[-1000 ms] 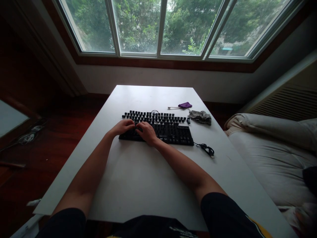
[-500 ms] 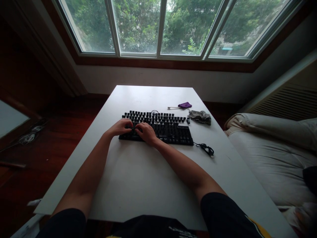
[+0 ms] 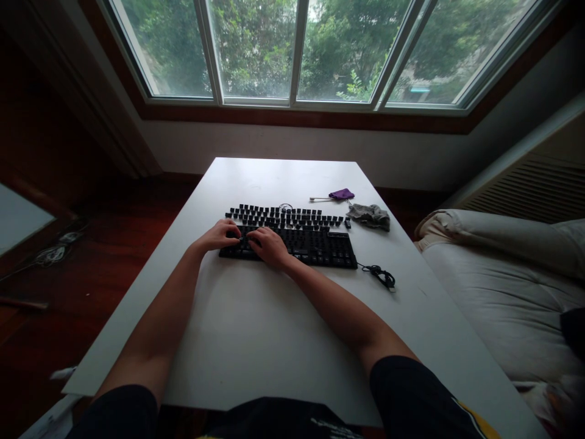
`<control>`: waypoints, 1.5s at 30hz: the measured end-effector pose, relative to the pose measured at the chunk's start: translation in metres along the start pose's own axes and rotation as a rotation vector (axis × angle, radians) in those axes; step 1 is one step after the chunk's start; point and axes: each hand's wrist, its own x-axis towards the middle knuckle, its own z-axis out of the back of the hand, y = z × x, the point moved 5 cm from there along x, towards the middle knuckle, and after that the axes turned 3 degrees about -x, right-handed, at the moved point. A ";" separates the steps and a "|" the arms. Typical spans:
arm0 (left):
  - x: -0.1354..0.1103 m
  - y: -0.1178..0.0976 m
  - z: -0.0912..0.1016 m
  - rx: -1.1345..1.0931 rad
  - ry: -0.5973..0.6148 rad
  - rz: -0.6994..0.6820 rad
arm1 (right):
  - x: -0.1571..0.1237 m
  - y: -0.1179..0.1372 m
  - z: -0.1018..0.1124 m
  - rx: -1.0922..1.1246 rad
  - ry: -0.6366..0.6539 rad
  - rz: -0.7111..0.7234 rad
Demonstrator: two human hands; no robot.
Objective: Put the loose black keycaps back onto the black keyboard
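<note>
A black keyboard point(image 3: 320, 249) lies on the white table point(image 3: 274, 329), its near edge towards me. Over its left end, my left hand point(image 3: 220, 235) has the fingers curled towards the thumb; whatever is between the tips is too small and dark to name. Just to the right, my right hand point(image 3: 269, 245) rests on the keys with thumb and forefinger a little apart, and nothing shows between them. Behind the keyboard stand rows of loose black keycaps point(image 3: 292, 213), partly hidden by my hands.
Right of the keycaps lies a crumpled grey cloth point(image 3: 369, 216), with a purple cloth point(image 3: 342, 194) and a thin stick point(image 3: 320, 199) beyond it. A bundled black cable point(image 3: 381, 275) sits at the keyboard's right. A cushioned seat point(image 3: 493, 286) flanks the table.
My left hand has shifted slightly to the left, away from the right one. My right fingers have moved a little on the keys. Everything else on the table stays put.
</note>
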 end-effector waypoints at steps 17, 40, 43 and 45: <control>-0.002 -0.003 0.000 -0.036 0.045 -0.064 | -0.001 0.007 -0.007 -0.147 0.113 0.152; 0.001 -0.006 -0.001 -0.017 0.032 -0.085 | -0.004 0.015 -0.009 -0.257 0.135 0.132; 0.002 -0.008 -0.001 -0.071 -0.009 -0.059 | -0.005 0.016 -0.007 -0.260 0.109 0.137; 0.004 -0.008 -0.002 -0.076 -0.084 -0.024 | -0.006 0.016 -0.006 -0.259 0.103 0.131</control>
